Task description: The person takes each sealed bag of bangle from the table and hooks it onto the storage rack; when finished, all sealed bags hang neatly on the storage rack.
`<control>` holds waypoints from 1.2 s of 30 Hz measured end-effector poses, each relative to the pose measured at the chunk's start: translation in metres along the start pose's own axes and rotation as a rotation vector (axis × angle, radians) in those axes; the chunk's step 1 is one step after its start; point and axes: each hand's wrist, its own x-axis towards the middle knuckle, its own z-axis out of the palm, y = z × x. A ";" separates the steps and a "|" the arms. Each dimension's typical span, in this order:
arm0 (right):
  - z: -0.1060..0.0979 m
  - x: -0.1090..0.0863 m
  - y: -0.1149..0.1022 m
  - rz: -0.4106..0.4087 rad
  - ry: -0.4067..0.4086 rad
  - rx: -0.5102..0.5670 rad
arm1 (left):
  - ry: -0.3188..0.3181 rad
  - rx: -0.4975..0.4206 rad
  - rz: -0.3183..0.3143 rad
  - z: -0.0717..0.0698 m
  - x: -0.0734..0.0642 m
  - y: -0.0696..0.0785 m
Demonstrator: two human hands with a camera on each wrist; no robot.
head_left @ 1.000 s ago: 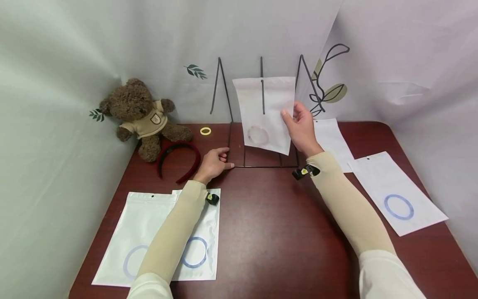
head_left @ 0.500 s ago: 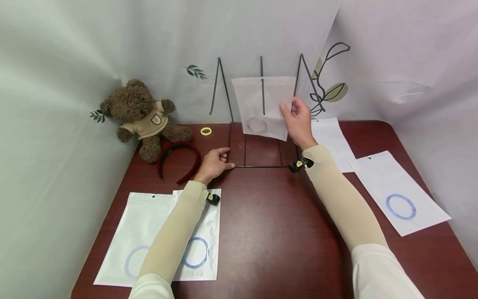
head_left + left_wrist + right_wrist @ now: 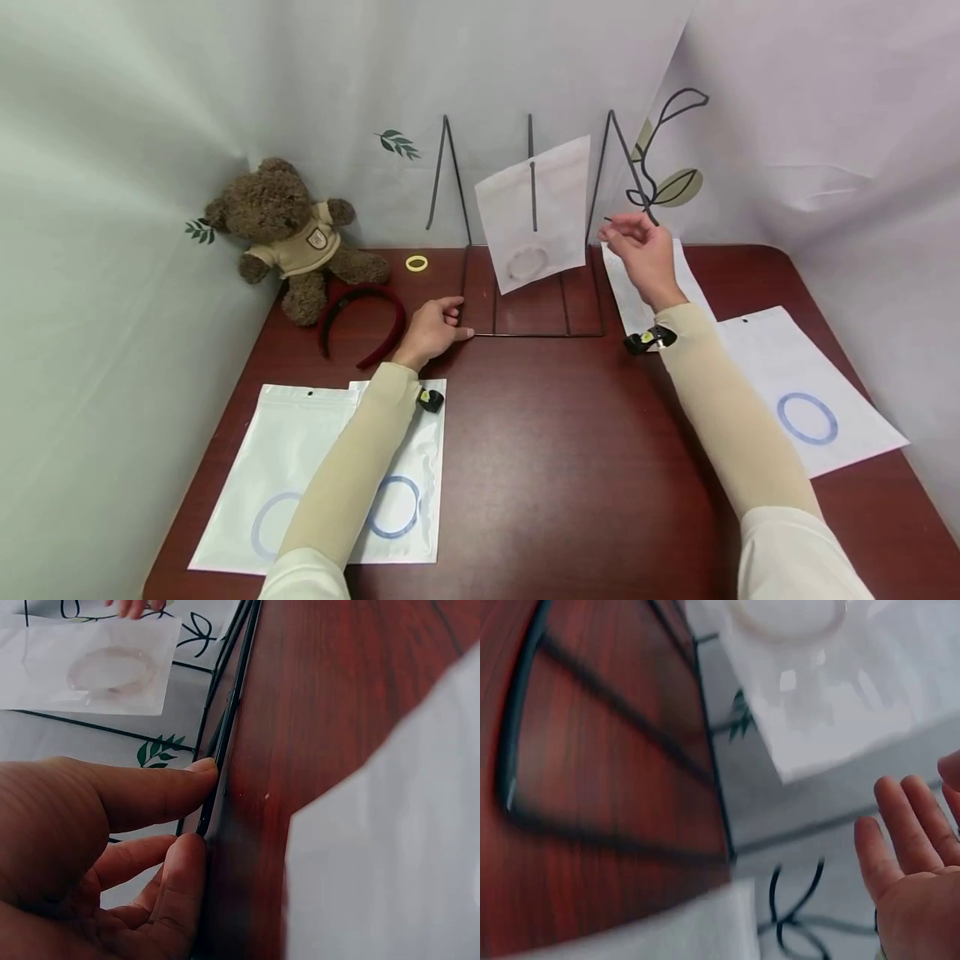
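Observation:
A black wire rack (image 3: 540,336) stands at the back of the table, with prongs at its top. On its middle prong hangs a white zip bag (image 3: 564,196) by its punched hole, tilted, a faint ring showing near its lower edge. My left hand (image 3: 429,332) grips the rack's front left base corner; in the left wrist view its thumb and finger lie against the black bar (image 3: 238,682). Apart from the bag, my right hand (image 3: 643,258) is to its right by the right prong, holding nothing visible, fingers loosely spread in the right wrist view.
White bags with blue rings lie front left (image 3: 300,450) and at right (image 3: 780,358); another white bag (image 3: 690,271) lies behind the right hand. A teddy bear (image 3: 277,217), a dark red headband (image 3: 400,317) and a yellow ring (image 3: 417,263) are at the back left.
My right hand has let go of the hanging bag's right edge and moved away to the right. The bag has swung into a tilt, right side higher. My left hand stays put.

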 end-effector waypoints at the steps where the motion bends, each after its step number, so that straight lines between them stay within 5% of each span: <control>1: -0.008 0.001 0.002 0.006 0.009 -0.037 | 0.000 -0.002 0.000 0.000 0.000 0.000; 6: -0.047 0.004 0.012 0.047 0.025 -0.312 | 0.000 0.003 0.003 0.001 -0.001 0.002; 11: -0.083 0.007 0.014 0.203 -0.028 -0.622 | -0.011 0.011 0.005 0.000 -0.001 0.003; 16: -0.108 0.010 0.013 0.324 -0.116 -0.799 | -0.007 0.007 0.009 -0.002 -0.001 0.004; 26: -0.125 0.010 0.026 0.458 -0.254 -0.896 | -0.010 -0.005 0.002 0.004 -0.002 0.003; 31: -0.126 0.010 0.031 0.439 -0.277 -0.964 | -0.016 0.006 0.001 0.005 -0.002 0.001; 36: -0.124 0.014 0.030 0.425 -0.236 -0.921 | 0.002 0.001 0.006 0.003 -0.002 0.001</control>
